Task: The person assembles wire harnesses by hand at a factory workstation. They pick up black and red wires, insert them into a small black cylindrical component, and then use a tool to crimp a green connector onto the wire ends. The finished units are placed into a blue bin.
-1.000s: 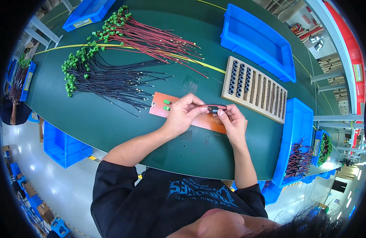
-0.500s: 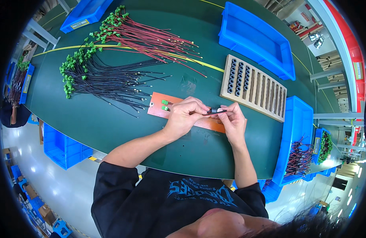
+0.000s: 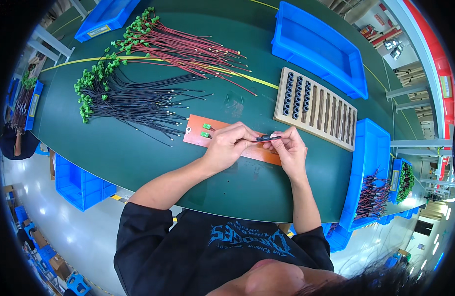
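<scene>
green matte table [image 3: 138, 158]: both hands [image 3: 232, 145] [image 3: 289, 150] pinch slim dark tube [image 3: 263, 138].

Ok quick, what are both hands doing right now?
Left hand: closed, pinching one end of a small dark part.
Right hand: closed, pinching the other end of the same part.

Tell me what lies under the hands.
An orange board lies on the green table under both hands, left hand and right hand. Two green connectors show at its left; its middle is covered.
</scene>
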Tool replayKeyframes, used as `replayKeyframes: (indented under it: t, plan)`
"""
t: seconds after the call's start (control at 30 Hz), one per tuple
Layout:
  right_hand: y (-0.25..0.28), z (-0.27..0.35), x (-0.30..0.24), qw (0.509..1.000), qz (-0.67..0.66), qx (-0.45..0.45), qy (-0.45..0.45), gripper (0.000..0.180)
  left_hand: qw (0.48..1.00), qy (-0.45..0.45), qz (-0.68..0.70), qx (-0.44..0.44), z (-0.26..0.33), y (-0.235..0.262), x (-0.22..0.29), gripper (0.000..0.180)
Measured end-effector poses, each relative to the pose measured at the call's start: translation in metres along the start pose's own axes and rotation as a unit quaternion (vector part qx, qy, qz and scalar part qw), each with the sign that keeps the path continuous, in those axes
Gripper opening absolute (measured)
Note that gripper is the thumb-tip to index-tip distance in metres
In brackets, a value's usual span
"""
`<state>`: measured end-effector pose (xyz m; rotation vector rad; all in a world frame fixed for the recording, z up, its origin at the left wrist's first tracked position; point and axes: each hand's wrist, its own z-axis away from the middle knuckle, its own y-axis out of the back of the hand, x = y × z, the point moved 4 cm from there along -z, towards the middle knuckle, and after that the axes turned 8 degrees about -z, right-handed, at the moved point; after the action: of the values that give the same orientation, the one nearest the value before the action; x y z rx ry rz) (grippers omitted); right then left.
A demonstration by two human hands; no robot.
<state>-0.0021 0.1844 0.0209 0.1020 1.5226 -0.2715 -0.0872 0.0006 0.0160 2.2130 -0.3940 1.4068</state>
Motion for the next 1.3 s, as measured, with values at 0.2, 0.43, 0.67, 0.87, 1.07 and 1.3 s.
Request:
replayKeyframes:
  t: [0.2,0.43,0.67,0.87,1.07,1.3]
  plan:
    - [-0.003,0.0,-0.002,1.0,0.003,-0.021,0.004,0.015,0.999,0.034,0.019,-0.005,0.001,0.001,0.002,0.005]
    - [0.004,0.0,0.011,0.996,0.026,-0.074,0.053,0.016,0.995,0.043,0.083,-0.046,-0.008,-0.004,0.001,0.008]
    - [-0.007,0.0,-0.013,0.996,0.032,-0.084,-0.002,0.034,0.964,0.132,0.202,-0.115,-0.006,-0.007,-0.008,0.015]
    - [0.005,-0.001,-0.015,0.994,0.098,-0.047,0.03,0.015,0.969,0.116,0.194,-0.104,-0.005,-0.008,-0.014,0.012]
    - [-0.006,-0.001,-0.029,0.949,0.269,-0.037,0.158,0.004,0.96,0.152,0.177,-0.155,-0.008,-0.003,-0.001,0.013]
    - [0.016,-0.002,-0.016,0.989,0.125,0.045,0.069,0.011,0.959,0.165,0.169,-0.156,-0.005,-0.004,-0.006,0.02]
